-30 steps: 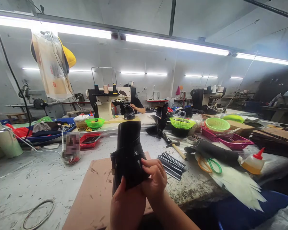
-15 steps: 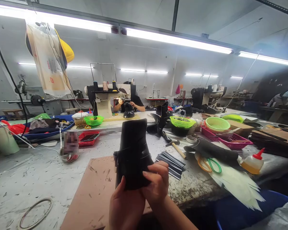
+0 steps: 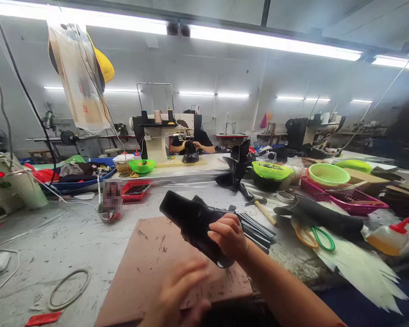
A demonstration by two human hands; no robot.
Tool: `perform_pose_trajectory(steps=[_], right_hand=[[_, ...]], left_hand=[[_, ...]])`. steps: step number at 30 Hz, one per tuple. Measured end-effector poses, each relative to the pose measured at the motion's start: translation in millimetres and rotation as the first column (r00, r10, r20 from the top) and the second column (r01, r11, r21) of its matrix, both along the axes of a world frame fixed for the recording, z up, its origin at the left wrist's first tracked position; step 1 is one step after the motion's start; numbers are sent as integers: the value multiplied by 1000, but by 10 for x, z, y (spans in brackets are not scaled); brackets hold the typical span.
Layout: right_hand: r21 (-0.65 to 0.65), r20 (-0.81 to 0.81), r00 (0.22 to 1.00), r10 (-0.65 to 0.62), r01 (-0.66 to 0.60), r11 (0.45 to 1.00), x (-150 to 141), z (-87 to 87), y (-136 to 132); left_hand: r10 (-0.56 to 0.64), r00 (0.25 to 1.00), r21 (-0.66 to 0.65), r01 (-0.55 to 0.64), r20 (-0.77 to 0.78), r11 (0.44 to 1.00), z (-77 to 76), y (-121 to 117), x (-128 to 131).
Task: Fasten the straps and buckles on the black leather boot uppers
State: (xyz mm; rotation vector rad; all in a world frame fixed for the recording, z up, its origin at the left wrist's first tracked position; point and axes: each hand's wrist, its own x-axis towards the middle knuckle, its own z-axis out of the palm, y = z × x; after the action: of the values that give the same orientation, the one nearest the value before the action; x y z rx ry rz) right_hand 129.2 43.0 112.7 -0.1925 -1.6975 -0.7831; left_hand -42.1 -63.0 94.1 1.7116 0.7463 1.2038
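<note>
A black leather boot upper point(image 3: 196, 218) is tilted over the pinkish-brown work board point(image 3: 141, 254), its shaft pointing up and to the left. My right hand point(image 3: 229, 234) is closed around its lower right end, the fingers pressed on the leather. Below and to the left, my left hand point(image 3: 182, 286) is blurred by motion and apart from the boot upper, with its thumb spread away from its fingers and nothing in it. Just behind my right hand lie dark strips with white edges point(image 3: 257, 229). A hammer point(image 3: 265, 211) rests beyond them.
Scissors with orange and green handles point(image 3: 322, 238) and a glue bottle point(image 3: 390, 236) lie at the right. More black boot uppers point(image 3: 237, 165) stand behind the board. A red tray point(image 3: 135, 190) sits back left. Across the table, a person works at a sewing machine point(image 3: 160, 136).
My left hand has let go of the boot upper and moved down. The boot upper has tipped from upright to leaning left in my right hand. The view has shifted slightly left.
</note>
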Motion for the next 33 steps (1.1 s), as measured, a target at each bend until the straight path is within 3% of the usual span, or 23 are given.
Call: perform_pose_trajectory(steps=[1, 2, 4, 5, 7, 9, 10, 11, 12, 14, 15, 18, 21, 24, 27, 30, 33], right_hand=[[7, 32, 999, 30, -30, 1000, -15, -72, -17], [3, 69, 995, 66, -67, 998, -33, -169, -48], [-21, 136, 982, 133, -132, 991, -56, -420, -130], [-26, 155, 977, 146, -143, 989, -45, -560, -167], [-37, 113, 991, 74, -70, 997, 50, -822, -193], [-189, -27, 990, -140, 132, 973, 251, -1010, -122], [-338, -70, 958, -280, 241, 910, 381, -1067, -48], [-500, -74, 908, -413, 325, 803, 519, -1101, 48], [-650, -20, 860, -510, 377, 660, 653, -1116, 160], [-781, 83, 808, -584, 417, 465, 875, -1114, 406], [-810, 127, 794, -595, 429, 400, 950, -1106, 525], [-857, 232, 746, -625, 460, 231, 1027, -1095, 798], [-875, 324, 712, -623, 476, 88, 973, -1093, 902], [-881, 366, 710, -601, 473, 23, 908, -1060, 872], [-892, 363, 721, -591, 452, 3, 877, -990, 789], [-903, 347, 743, -573, 429, 10, 881, -918, 723], [-913, 326, 762, -559, 407, 23, 919, -868, 703]], left_hand=[[233, 955, 251, -183, -185, 951, 66, 85, -97], [431, 845, 461, -261, -315, 848, 114, 183, -177], [635, 596, 684, -187, -492, 705, 128, 366, -276], [645, 508, 692, -126, -571, 711, 92, 432, -299], [579, 421, 606, -85, -698, 791, -42, 489, -319], [569, 394, 540, -193, -722, 819, -212, 472, -331], [603, 385, 538, -273, -698, 797, -293, 453, -335], [648, 374, 545, -353, -663, 761, -365, 434, -335], [686, 364, 551, -413, -630, 725, -423, 422, -330], [704, 374, 544, -452, -604, 707, -493, 421, -298], [685, 393, 530, -439, -613, 726, -503, 431, -274], [625, 428, 492, -387, -653, 780, -475, 467, -195], [647, 415, 515, -394, -639, 761, -439, 471, -138], [647, 454, 552, -341, -613, 761, -420, 444, -104], [549, 497, 502, -240, -671, 831, -346, 407, -88], [473, 455, 405, -243, -755, 881, -209, 366, -92], [463, 414, 375, -280, -784, 884, -95, 333, -117]])
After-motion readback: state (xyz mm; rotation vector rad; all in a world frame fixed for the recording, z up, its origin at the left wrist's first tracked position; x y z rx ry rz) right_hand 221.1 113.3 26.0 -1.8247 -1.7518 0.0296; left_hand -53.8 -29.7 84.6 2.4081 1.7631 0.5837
